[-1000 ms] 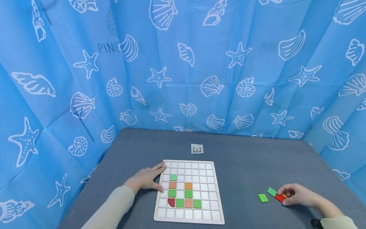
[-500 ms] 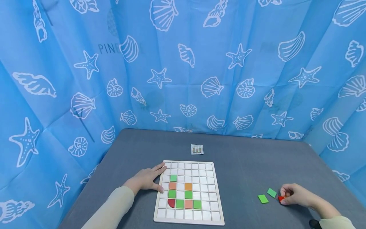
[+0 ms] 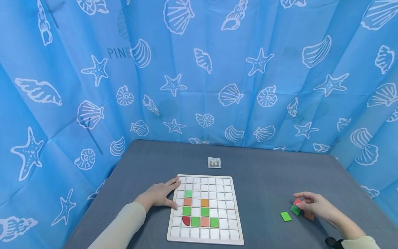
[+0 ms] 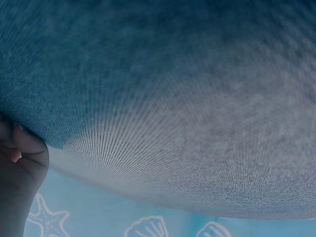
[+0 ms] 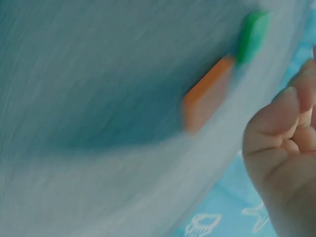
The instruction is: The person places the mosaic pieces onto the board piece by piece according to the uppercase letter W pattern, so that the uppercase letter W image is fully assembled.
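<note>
My left hand (image 3: 159, 194) rests on the left edge of a white gridded board (image 3: 224, 236), fingers and thumb spread along its frame. Square tiles in green, orange and salmon, plus a red rounded tile (image 3: 186, 220), sit in the grid. My right hand (image 3: 323, 209) pinches a red tile (image 3: 297, 201) between thumb and fingers, raised over the cloth. Beneath it lies a green tile (image 3: 295, 210). An orange tile (image 3: 309, 215) lies under the hand, also visible in the right wrist view beside the green tile (image 5: 253, 37). The left wrist view mostly shows cloth.
A bright green tile (image 3: 285, 216) lies left of the right hand. Behind the board is a small card (image 3: 214, 162) with a printed grid pattern. Grey cloth (image 3: 255, 173) covers the table, and a blue shell-print curtain (image 3: 199, 79) hangs around it.
My right hand has picked up the red tile and moved up and slightly left with it, uncovering the orange tile. The left hand and board have stayed put.
</note>
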Tool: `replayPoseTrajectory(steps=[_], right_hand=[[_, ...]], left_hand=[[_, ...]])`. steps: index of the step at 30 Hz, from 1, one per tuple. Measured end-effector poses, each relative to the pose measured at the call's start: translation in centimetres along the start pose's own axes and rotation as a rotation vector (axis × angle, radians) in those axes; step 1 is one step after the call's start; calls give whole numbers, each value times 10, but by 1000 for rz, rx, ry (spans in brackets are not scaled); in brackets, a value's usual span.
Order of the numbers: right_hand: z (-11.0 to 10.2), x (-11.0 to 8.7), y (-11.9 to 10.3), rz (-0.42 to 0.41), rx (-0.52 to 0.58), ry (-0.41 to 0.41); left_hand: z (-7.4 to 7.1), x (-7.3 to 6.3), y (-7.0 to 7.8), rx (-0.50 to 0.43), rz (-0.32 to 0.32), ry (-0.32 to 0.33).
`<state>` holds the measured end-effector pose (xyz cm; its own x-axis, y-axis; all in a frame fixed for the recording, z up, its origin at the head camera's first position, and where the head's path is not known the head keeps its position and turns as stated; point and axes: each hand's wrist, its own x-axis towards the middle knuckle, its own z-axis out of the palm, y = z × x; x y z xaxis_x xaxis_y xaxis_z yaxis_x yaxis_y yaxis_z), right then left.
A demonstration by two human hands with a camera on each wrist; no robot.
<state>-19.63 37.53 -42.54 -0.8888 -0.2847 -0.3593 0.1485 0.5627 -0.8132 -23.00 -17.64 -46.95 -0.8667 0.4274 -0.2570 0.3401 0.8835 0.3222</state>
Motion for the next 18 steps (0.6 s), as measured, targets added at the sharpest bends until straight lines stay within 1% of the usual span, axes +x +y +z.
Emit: replayPoseTrajectory(steps=[3, 7, 14, 18], right_hand=[[6, 1, -11, 19, 81, 15], [16, 2, -23, 10, 181, 18], [32, 3, -39, -32, 305, -3], [41, 4, -45, -29, 356, 21]], left_hand=[[-1, -1, 1, -8, 4, -3], [-3, -2, 2, -8, 7, -2], [-1, -1, 1, -7, 6, -4], [-1, 0, 1, -12, 2, -1]])
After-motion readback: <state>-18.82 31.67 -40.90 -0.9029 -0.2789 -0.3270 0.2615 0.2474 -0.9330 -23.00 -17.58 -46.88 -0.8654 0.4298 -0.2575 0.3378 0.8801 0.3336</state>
